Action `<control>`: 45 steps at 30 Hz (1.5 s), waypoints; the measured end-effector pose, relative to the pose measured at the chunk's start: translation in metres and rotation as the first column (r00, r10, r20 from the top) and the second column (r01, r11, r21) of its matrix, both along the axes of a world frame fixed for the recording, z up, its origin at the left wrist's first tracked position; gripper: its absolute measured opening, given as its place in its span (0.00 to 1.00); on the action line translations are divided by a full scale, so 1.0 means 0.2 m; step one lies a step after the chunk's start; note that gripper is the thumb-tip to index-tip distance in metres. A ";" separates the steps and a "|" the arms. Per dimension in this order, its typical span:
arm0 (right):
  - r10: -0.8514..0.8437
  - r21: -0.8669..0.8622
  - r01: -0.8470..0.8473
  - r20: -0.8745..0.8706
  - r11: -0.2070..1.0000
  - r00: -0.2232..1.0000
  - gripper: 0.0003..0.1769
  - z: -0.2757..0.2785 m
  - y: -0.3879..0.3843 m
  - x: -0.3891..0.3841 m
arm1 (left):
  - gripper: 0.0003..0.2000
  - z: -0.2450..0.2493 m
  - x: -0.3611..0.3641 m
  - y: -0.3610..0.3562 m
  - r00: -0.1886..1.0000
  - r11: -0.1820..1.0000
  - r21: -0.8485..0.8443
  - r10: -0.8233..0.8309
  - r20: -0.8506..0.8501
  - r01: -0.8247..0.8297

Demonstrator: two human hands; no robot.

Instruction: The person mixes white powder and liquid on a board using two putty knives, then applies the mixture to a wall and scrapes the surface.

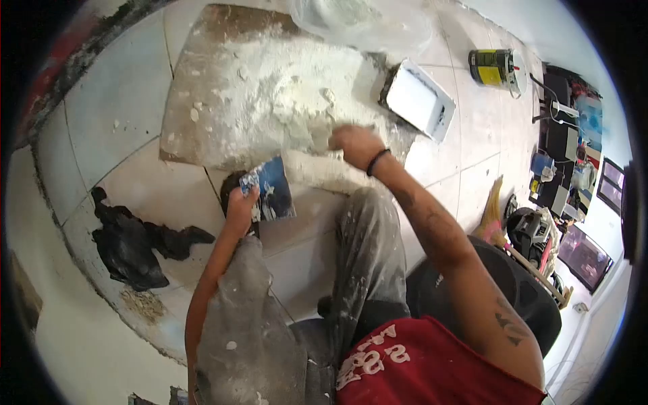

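My left hand (241,208) is closed around a wide putty knife, its bluish metal blade (275,187) smeared with white compound and standing over the near edge of the board. My right hand (358,145) is curled low over the board's right part, fingers bent inward; what they hold, if anything, is hidden and slightly blurred. Beneath it lies pale greenish-white putty (307,128) among dry white powder. The worn brown board (185,138) lies flat on the floor, heavily coated in white. A white rectangular tray (425,101) with stained edges sits just beyond my right hand.
A clear plastic bag (364,27) rests at the board's far edge. A black-and-yellow bucket (491,67) is at upper right. Crumpled black plastic (131,246) lies on the left tiles. A broom (493,209), a black rounded object (466,290) and clutter are on the right.
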State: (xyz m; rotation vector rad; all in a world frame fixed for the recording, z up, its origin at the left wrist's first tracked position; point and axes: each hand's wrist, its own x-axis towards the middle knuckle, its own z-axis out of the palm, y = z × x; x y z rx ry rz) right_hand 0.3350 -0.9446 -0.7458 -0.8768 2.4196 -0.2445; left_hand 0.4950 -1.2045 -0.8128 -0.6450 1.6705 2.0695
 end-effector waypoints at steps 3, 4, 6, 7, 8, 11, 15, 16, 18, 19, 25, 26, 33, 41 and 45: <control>0.020 -0.081 -0.029 -0.110 0.996 0.994 0.06 0.05 -0.05 -0.05 | 0.08 -0.10 0.04 0.01 0.999 0.995 0.099 0.025 0.041 -0.029; 0.061 -0.084 -0.076 -0.163 0.994 0.985 0.06 -0.06 -0.02 0.00 | 0.09 -0.06 0.04 0.03 0.997 0.993 0.094 0.065 0.049 -0.070; 0.080 -0.089 -0.089 -0.104 0.992 0.991 0.07 -0.08 0.00 -0.01 | 0.10 -0.07 0.03 0.04 0.990 0.983 0.123 0.138 0.003 -0.137; 0.104 -0.003 -0.104 -0.019 0.995 0.994 0.07 -0.05 0.00 -0.05 | 0.10 -0.06 0.01 0.02 0.996 0.991 0.104 0.089 -0.019 -0.087; 0.067 0.056 -0.067 -0.003 0.996 0.998 0.08 -0.01 -0.02 -0.09 | 0.10 -0.04 0.01 -0.01 0.999 0.996 0.092 0.025 -0.023 -0.023; 0.032 -0.071 -0.042 -0.135 0.997 0.990 0.09 -0.01 -0.01 -0.11 | 0.10 -0.10 0.05 0.01 1.000 0.991 0.130 0.023 0.005 -0.024; -0.075 -0.060 0.073 -0.039 0.996 0.996 0.12 0.00 -0.02 -0.07 | 0.10 -0.06 0.02 0.00 0.997 0.993 0.098 0.072 -0.002 -0.071; -0.098 -0.025 0.098 -0.014 0.995 0.995 0.12 -0.01 0.00 -0.11 | 0.10 -0.06 0.03 -0.01 0.999 0.997 0.060 0.043 0.029 -0.045; -0.088 -0.076 0.082 -0.074 0.994 0.993 0.12 -0.02 0.06 -0.18 | 0.09 -0.05 0.04 0.01 0.996 0.980 0.181 0.068 0.062 -0.078; -0.244 -0.182 0.229 -0.064 0.956 0.968 0.14 0.03 0.04 -0.18 | 0.09 -0.05 0.03 0.02 0.995 0.981 0.175 0.071 0.070 -0.082; -0.130 0.036 0.129 0.011 0.991 0.991 0.18 -0.04 0.12 -0.16 | 0.09 -0.02 0.03 0.02 0.998 0.994 0.088 0.065 0.008 -0.065; -0.142 0.060 0.141 0.028 0.988 0.989 0.18 0.01 0.10 -0.20 | 0.09 -0.04 0.03 0.01 1.000 0.995 0.102 0.021 -0.001 -0.021; -0.251 -0.038 0.250 -0.015 0.967 0.968 0.15 -0.05 0.13 -0.13 | 0.07 -0.14 0.07 -0.01 0.999 0.994 0.110 0.016 0.030 -0.019; -0.254 -0.079 0.243 -0.186 0.967 0.949 0.15 -0.07 0.04 -0.33 | 0.08 -0.09 0.05 0.03 0.990 0.953 0.269 0.141 0.022 -0.142; -0.277 -0.156 0.254 -0.154 0.955 0.948 0.14 -0.07 0.03 -0.08 | 0.06 -0.11 0.05 0.03 0.989 0.960 0.247 0.113 0.093 -0.133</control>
